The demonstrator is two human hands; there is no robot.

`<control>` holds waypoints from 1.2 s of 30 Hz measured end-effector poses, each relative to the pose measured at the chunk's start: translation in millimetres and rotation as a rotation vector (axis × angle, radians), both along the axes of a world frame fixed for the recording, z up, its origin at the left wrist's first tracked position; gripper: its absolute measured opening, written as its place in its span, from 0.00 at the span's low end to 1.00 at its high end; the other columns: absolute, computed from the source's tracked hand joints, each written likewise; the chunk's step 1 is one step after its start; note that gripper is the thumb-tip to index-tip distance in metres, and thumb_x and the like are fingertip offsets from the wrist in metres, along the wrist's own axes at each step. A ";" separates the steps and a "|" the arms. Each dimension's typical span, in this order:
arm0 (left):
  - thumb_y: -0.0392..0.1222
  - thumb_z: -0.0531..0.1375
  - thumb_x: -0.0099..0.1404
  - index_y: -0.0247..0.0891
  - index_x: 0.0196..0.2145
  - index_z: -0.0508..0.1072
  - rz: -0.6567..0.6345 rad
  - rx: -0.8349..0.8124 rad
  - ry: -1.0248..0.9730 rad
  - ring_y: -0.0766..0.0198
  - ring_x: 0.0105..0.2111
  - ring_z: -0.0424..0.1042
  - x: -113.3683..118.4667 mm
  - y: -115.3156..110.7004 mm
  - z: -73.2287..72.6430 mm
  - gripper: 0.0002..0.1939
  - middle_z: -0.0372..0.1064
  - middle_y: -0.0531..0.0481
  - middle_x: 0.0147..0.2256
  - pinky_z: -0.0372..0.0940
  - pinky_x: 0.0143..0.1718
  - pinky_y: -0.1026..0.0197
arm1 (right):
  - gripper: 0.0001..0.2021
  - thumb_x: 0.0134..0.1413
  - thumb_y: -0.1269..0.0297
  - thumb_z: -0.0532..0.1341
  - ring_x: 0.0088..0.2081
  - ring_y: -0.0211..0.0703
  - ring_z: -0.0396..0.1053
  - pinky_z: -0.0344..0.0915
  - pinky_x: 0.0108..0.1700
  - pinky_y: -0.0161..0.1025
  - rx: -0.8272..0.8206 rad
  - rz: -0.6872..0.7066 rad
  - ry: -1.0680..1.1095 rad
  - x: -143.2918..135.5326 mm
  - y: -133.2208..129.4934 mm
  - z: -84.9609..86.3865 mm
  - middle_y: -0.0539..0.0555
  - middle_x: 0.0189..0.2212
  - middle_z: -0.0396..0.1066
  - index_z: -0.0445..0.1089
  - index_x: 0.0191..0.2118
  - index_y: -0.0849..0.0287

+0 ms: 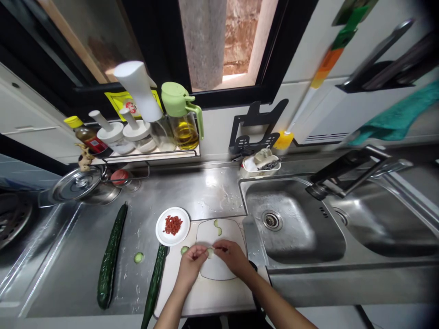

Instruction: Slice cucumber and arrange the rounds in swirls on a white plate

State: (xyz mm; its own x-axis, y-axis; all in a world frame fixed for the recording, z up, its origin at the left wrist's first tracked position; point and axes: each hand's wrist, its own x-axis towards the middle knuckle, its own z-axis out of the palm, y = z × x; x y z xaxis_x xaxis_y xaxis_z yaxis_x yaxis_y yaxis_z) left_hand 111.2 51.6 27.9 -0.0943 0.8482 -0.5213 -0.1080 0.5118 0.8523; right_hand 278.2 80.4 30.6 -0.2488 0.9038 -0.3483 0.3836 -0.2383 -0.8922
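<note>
Over a white square plate point(221, 269), my left hand point(192, 265) pinches a thin pale cucumber slice point(210, 253). My right hand point(235, 259) meets it from the other side, fingers closed together; whatever sits between them is too small to make out. Two curved cucumber pieces point(218, 227) lie near the plate's far edge. Beside my left hand, a cut cucumber piece point(184, 250) rests on the cutting board point(171, 278). A small white dish point(183, 217) of small red dried berries point(172, 225) stands just beyond the left hand.
One cucumber point(112, 256) lies on the steel counter at left, another cucumber point(156, 285) along the board's edge. Between them is a cucumber end point(138, 257). A double sink point(291, 219) is on the right. Seasoning jars and an oil bottle point(183, 123) line the rack behind.
</note>
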 end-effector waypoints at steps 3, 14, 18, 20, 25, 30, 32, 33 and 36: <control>0.53 0.68 0.43 0.34 0.27 0.73 -0.032 -0.041 -0.089 0.70 0.23 0.64 10.4 3.7 3.0 0.20 0.69 0.52 0.23 0.56 0.26 0.67 | 0.07 0.46 0.63 0.58 0.30 0.41 0.68 0.61 0.33 0.35 -0.021 0.003 0.027 -0.4 3.9 1.1 0.50 0.25 0.72 0.73 0.28 0.58; 0.47 0.63 0.57 0.34 0.34 0.67 0.132 -0.599 -0.558 0.78 0.15 0.58 21.1 14.1 2.7 0.14 0.64 0.55 0.21 0.46 0.14 0.75 | 0.06 0.47 0.63 0.58 0.29 0.39 0.66 0.60 0.32 0.34 -0.007 0.037 0.057 11.0 11.2 9.7 0.49 0.24 0.70 0.71 0.26 0.58; 0.33 0.64 0.53 0.34 0.34 0.68 0.183 -0.588 -0.671 0.78 0.17 0.62 21.7 21.3 -0.8 0.10 0.66 0.53 0.24 0.49 0.15 0.77 | 0.06 0.47 0.64 0.58 0.30 0.39 0.66 0.60 0.31 0.33 -0.002 0.044 0.018 15.5 15.1 12.1 0.49 0.25 0.70 0.71 0.27 0.58; 0.30 0.65 0.50 0.35 0.36 0.70 0.196 -0.522 -0.686 0.78 0.19 0.63 22.9 24.6 -2.6 0.14 0.66 0.53 0.25 0.52 0.17 0.76 | 0.06 0.48 0.64 0.57 0.30 0.39 0.66 0.60 0.31 0.33 0.003 0.045 -0.010 17.4 18.6 11.6 0.49 0.25 0.70 0.70 0.27 0.58; 0.34 0.68 0.46 0.33 0.36 0.73 0.178 -0.293 -0.470 0.77 0.19 0.62 29.6 31.5 -7.8 0.17 0.67 0.54 0.23 0.53 0.20 0.73 | 0.06 0.48 0.66 0.56 0.29 0.38 0.65 0.59 0.31 0.33 0.017 0.060 -0.109 19.9 32.1 5.8 0.49 0.24 0.70 0.69 0.25 0.59; 0.40 0.64 0.48 0.33 0.31 0.73 0.072 -0.059 -0.075 0.75 0.18 0.58 35.1 38.2 -17.2 0.11 0.66 0.56 0.19 0.51 0.20 0.70 | 0.07 0.47 0.68 0.56 0.28 0.38 0.65 0.57 0.31 0.33 0.043 0.062 -0.288 20.5 48.4 -1.5 0.49 0.22 0.70 0.69 0.23 0.59; 0.42 0.62 0.49 0.34 0.30 0.74 0.019 -0.011 0.094 0.72 0.19 0.61 36.5 40.9 -20.4 0.11 0.66 0.56 0.19 0.54 0.22 0.69 | 0.07 0.47 0.69 0.56 0.29 0.39 0.65 0.56 0.32 0.34 0.062 0.076 -0.356 20.4 54.9 -2.9 0.50 0.23 0.70 0.69 0.24 0.59; 0.43 0.60 0.50 0.35 0.31 0.75 -0.005 0.009 0.177 0.71 0.20 0.62 37.1 42.1 -21.5 0.11 0.67 0.55 0.20 0.56 0.24 0.68 | 0.06 0.47 0.70 0.56 0.29 0.39 0.65 0.55 0.32 0.34 0.073 0.086 -0.387 20.2 58.0 -3.2 0.50 0.23 0.70 0.69 0.24 0.59; 0.45 0.58 0.53 0.37 0.32 0.76 -0.047 0.050 0.390 0.67 0.23 0.66 39.4 45.4 -22.1 0.12 0.69 0.54 0.21 0.59 0.28 0.66 | 0.06 0.48 0.70 0.56 0.29 0.39 0.65 0.54 0.32 0.34 0.106 0.117 -0.472 18.7 66.0 -2.3 0.51 0.25 0.71 0.70 0.25 0.59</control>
